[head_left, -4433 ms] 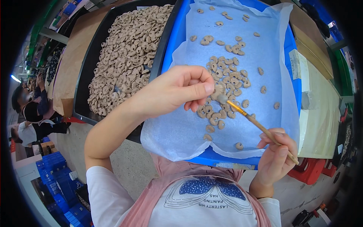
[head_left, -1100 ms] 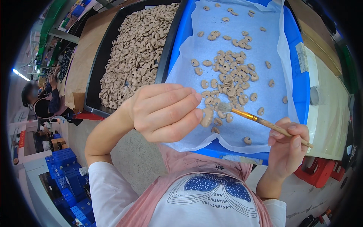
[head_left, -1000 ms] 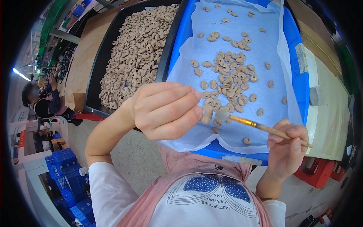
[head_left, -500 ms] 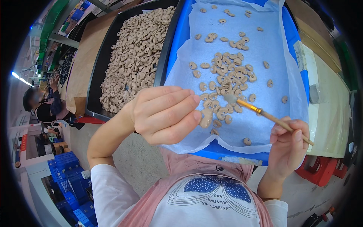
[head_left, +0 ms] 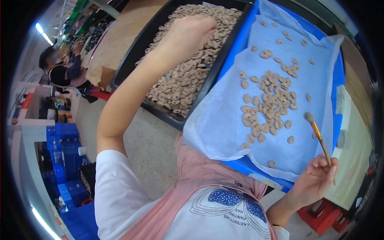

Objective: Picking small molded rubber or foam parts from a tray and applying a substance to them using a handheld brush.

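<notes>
My left hand (head_left: 192, 35) is over the far part of a black tray (head_left: 136, 64) heaped with small beige oval pieces (head_left: 180, 86), each with a dark hole. Its fingers are curled together and point down at the heap. Their tips are hidden, so whatever they hold does not show. In my right hand (head_left: 314, 180), at the near right corner of a blue tray (head_left: 236, 162), a slim paintbrush (head_left: 319, 136) is gripped by its wooden handle, grey bristles up and away. White paper (head_left: 224, 120) lines the blue tray, with loose beige pieces (head_left: 276, 96) scattered and clustered on it.
The two trays stand side by side, black on the left. Brown board (head_left: 132, 28) lies beyond the black tray. A red plastic stool (head_left: 322, 216) is below right, and blue crates (head_left: 68, 160) are stacked at left. Another person (head_left: 64, 70) sits far left.
My left hand has left the blue tray, where a beige piece was at its fingers, and moved up and left over the black tray. The brush has swung upright, away from the pieces. The view has turned.
</notes>
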Demonstrator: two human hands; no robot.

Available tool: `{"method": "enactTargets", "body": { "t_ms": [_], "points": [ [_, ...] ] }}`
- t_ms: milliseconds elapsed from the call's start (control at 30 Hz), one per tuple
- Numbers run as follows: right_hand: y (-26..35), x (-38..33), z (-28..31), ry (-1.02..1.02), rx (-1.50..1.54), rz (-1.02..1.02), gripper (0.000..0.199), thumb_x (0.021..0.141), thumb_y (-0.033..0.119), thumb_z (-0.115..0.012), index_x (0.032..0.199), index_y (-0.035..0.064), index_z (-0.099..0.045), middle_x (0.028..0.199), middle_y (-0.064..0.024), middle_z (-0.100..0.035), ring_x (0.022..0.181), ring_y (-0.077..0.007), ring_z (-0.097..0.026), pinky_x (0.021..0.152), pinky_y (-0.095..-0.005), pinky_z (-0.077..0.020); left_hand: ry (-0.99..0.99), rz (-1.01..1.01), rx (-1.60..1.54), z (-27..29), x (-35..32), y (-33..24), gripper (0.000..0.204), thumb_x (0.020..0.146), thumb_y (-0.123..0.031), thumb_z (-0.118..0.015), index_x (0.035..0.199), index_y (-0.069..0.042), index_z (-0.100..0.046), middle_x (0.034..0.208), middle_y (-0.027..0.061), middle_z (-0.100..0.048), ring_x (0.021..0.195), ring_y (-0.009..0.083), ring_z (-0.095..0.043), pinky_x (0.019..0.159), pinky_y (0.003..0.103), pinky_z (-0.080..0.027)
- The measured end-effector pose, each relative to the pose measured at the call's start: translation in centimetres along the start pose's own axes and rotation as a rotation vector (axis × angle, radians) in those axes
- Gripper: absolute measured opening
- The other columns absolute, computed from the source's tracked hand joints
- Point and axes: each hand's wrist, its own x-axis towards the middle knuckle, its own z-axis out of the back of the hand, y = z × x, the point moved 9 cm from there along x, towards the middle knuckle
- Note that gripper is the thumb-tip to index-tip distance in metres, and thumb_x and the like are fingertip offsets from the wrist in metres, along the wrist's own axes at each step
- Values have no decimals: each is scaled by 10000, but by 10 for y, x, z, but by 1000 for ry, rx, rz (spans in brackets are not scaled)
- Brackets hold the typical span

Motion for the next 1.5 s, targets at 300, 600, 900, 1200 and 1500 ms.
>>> {"method": "enactTargets", "body": {
  "t_ms": [300, 600, 900, 1200, 1500],
  "points": [
    [-2, 0, -7, 64, -41, -14, 282, 926, 226, -355, 991, -3, -506, 748, -85, -507, 664, -116, -442, 485, -187, -336, 578, 52, -158, -61, -74, 27, 117, 746, -49, -567, 857, -28, -600, 829, 112, -580, 788, 284, -579, 685, 368, -463],
    [-1, 0, -4, 16, -74, 2, 276, 922, 220, -358, 986, -5, -505, 742, -84, -504, 653, -114, -435, 484, -181, -328, 680, -35, -44, -76, -80, 23, 230, 708, 27, -546, 912, -58, -607, 843, 100, -560, 809, 279, -587, 703, 358, -478],
    [-1, 0, -10, 76, -131, -16, 257, 907, 220, -376, 940, -8, -489, 731, -87, -506, 641, -116, -454, 482, -192, -340, 367, 378, -341, -33, -62, 57, 126, 771, -127, -622, 824, -13, -614, 718, 34, -575, 683, 129, -564, 599, 244, -440],
    [-2, -3, -16, 100, -118, -3, 243, 898, 219, -417, 955, -1, -504, 738, -116, -534, 649, -149, -473, 488, -221, -376, 367, 846, -1553, -27, -45, -60, 184, 814, -183, -606, 913, -33, -564, 794, -5, -556, 639, 45, -482, 559, 172, -402],
    [7, -10, -31, 302, -273, 176, 258, 869, 254, -508, 942, 7, -518, 733, -169, -568, 642, -202, -513, 466, -249, -410, 567, 991, -1750, -53, -44, -107, 168, 825, -185, -587, 855, -24, -548, 737, 47, -574, 588, 67, -517, 518, 181, -414]
  ]
}}
